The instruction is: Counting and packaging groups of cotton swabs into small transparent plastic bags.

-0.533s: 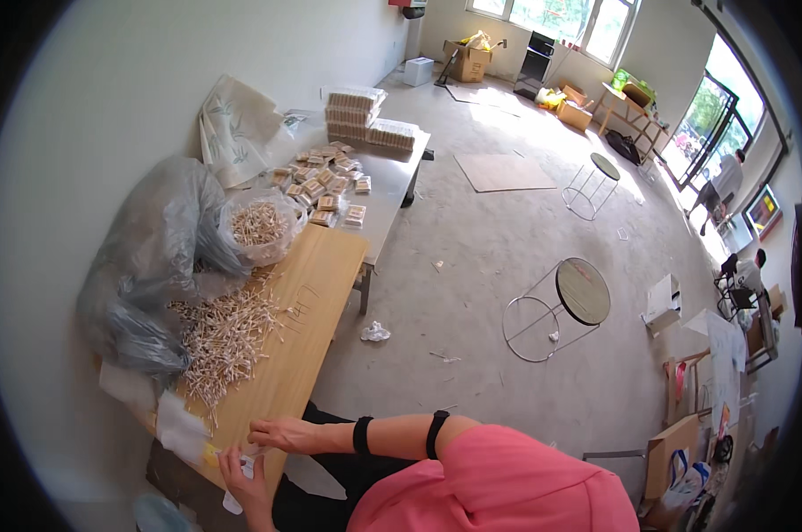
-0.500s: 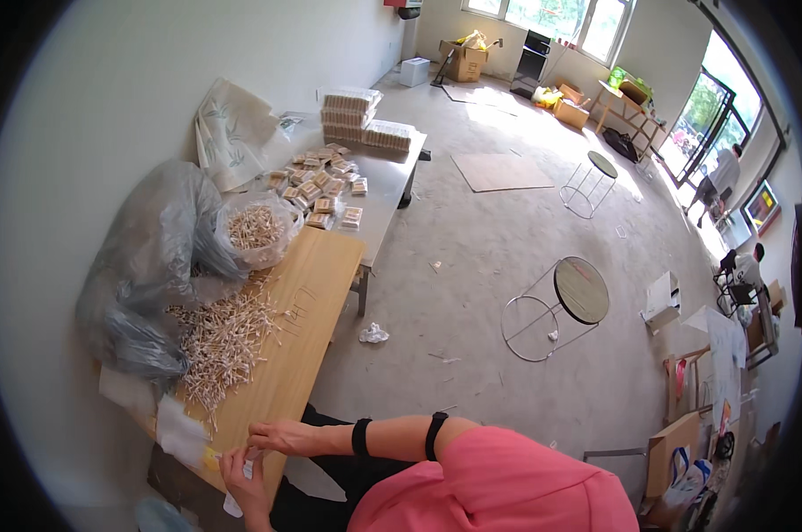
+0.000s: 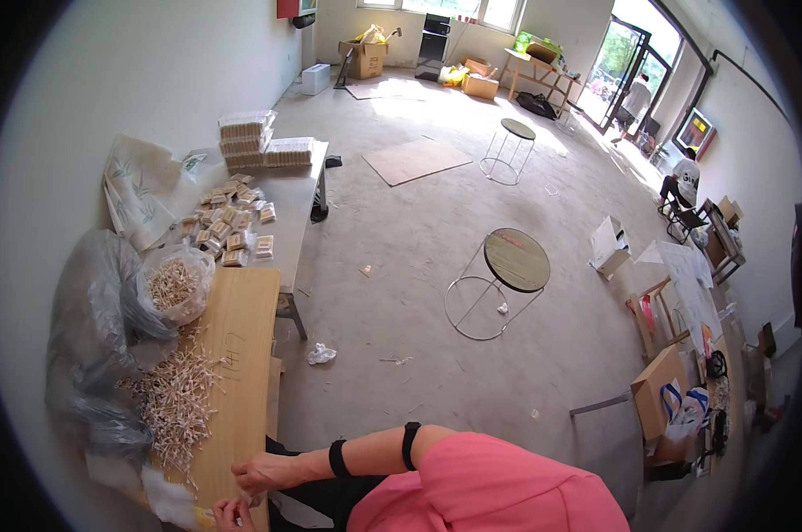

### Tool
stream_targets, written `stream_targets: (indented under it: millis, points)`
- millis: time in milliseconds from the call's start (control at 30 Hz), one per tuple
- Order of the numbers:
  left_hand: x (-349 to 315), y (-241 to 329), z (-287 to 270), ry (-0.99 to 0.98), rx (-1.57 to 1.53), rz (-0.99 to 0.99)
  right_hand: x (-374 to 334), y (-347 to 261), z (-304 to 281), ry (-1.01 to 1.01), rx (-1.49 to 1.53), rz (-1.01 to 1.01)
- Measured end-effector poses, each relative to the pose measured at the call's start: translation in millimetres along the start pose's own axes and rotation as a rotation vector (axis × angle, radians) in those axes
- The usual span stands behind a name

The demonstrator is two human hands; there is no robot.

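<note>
Fingers (image 3: 246,468) curled on board (image 3: 241,372), wooden sticks (image 3: 175,403) just beside.

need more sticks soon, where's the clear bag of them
In the head view the clear bag of sticks sits on the person's left, at the far end of the wooden board, just beyond the loose stick pile and beside the grey plastic sack.

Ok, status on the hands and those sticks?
Both hands together at the board's near end, grip unclear. Stick pile just beyond, untouched. Nothing between.
</note>
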State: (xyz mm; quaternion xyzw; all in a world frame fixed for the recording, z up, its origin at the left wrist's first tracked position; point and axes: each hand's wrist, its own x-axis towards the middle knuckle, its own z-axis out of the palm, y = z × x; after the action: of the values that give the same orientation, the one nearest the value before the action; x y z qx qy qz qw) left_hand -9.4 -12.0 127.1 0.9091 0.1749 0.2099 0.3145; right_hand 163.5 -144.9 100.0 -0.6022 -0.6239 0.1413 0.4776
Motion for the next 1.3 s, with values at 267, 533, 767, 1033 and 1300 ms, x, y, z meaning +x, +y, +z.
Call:
stream_targets:
  millis: [267,533,767,1033,1300]
  points:
    - [-24,-21,1,-0.069,-0.075,-0.228,-4,-8,9,0.083,0.111,0.002]
    - [-19,33,-14,0.054,0.175,0.181,-8,-17,21,0.226,0.254,0.110]
    - [-21,49,-22,0.007,0.162,0.111,-9,-23,30,0.234,0.218,0.189]
    - [-27,39,-25,-0.024,0.284,0.219,-9,-27,37,0.292,0.260,0.227]
    - [-25,70,-21,0.032,-0.241,-0.104,-13,-33,29,0.209,0.347,0.221]
